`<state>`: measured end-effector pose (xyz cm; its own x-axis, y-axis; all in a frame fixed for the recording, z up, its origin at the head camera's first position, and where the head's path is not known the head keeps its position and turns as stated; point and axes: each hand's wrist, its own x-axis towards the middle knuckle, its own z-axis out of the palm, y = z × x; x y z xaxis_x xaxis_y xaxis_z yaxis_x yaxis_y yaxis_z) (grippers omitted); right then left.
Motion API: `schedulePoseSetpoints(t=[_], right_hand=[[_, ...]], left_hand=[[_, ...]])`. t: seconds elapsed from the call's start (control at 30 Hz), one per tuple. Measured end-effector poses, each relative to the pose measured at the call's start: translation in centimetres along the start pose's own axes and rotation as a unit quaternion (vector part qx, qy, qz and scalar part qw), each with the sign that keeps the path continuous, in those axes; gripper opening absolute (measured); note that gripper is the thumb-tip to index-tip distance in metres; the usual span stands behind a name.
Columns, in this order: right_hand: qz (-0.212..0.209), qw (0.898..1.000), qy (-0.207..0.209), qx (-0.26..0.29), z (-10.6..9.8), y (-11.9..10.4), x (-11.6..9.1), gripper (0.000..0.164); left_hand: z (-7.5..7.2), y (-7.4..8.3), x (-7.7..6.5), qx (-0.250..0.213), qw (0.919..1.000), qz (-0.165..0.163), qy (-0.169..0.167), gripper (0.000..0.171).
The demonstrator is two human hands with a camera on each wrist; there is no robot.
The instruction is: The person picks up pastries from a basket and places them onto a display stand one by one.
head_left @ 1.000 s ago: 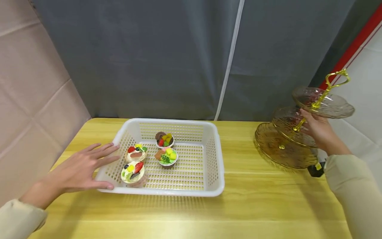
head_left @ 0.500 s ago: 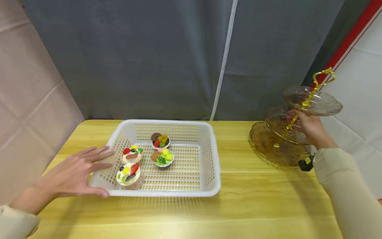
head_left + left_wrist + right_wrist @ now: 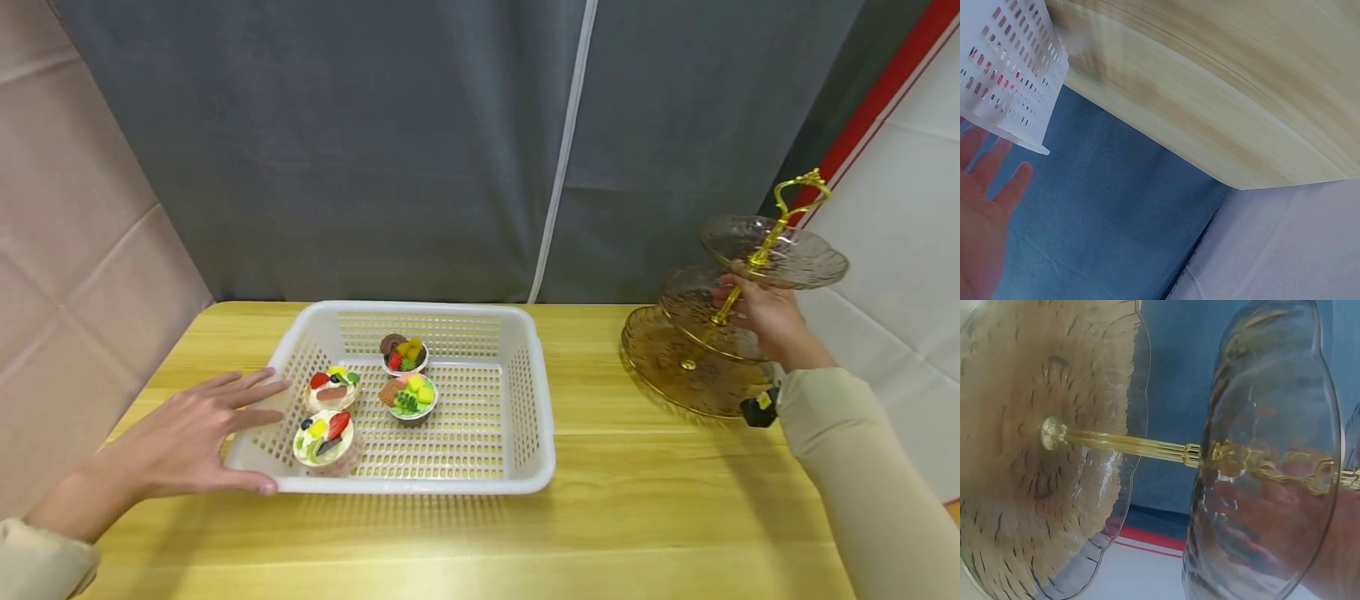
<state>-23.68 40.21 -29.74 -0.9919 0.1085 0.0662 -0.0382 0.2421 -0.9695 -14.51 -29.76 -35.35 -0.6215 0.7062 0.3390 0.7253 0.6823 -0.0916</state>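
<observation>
Probably fairly heavy for its slim build, the cake stand [image 3: 690, 333] is at the right side of the desk [image 3: 615, 517], its bottom plate [image 3: 652, 375] low over the wood; whether it bears fully on it I cannot tell. The plates look like glass: stiff, smooth, likely slippery and easily chipped at the wavy rims. Best hold is the gold post [image 3: 726, 306], close under the top plate [image 3: 810, 258], where the right hand [image 3: 776, 321] grips it; the crown-shaped handle [image 3: 812, 177] would serve too. A loose hold could let the wide base swing or tip.

The left hand [image 3: 198, 433] is spread wide at the left end of the white basket [image 3: 405, 483], with four small cakes [image 3: 408, 400] inside; I cannot tell how firmly it touches the rim.

Against half a second ago, the stand and right hand sit slightly nearer the basket, while basket, cakes and left hand look practically unchanged.
</observation>
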Motion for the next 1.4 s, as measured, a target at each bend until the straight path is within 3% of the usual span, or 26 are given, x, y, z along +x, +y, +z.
schedulePoseSetpoints(t=[0.33,0.53,0.8,1.1,1.23,1.4], right_hand=[[-0.012,0.999,-0.029,0.028,1.9,-0.6,0.1,0.023],[-0.016,0.999,-0.016,-0.027,3.2,-1.1,0.1,0.021],[-0.02,0.996,-0.032,-0.079,4.6,-1.5,0.1,0.027],[-0.011,0.993,-0.037,-0.11,6.0,-2.0,0.1,0.068],[-0.011,0.993,-0.038,-0.116,6.6,-2.1,0.2,0.074],[-0.018,0.992,-0.044,-0.116,7.5,-2.1,0.4,0.071]], left_hand=[[-0.1,0.1,0.0,0.002,1.0,-0.002,-0.002,0.081],[-0.2,0.1,0.0,0.0,1.0,-0.001,0.0,0.08],[-0.1,0.1,0.0,0.0,1.0,-0.002,-0.002,0.08],[-0.2,0.2,0.1,0.006,1.0,0.001,0.001,0.08],[-0.2,0.1,0.1,0.008,0.9999,0.004,0.004,0.08],[-0.2,0.2,0.1,0.008,1.0,0.003,0.002,0.08]])
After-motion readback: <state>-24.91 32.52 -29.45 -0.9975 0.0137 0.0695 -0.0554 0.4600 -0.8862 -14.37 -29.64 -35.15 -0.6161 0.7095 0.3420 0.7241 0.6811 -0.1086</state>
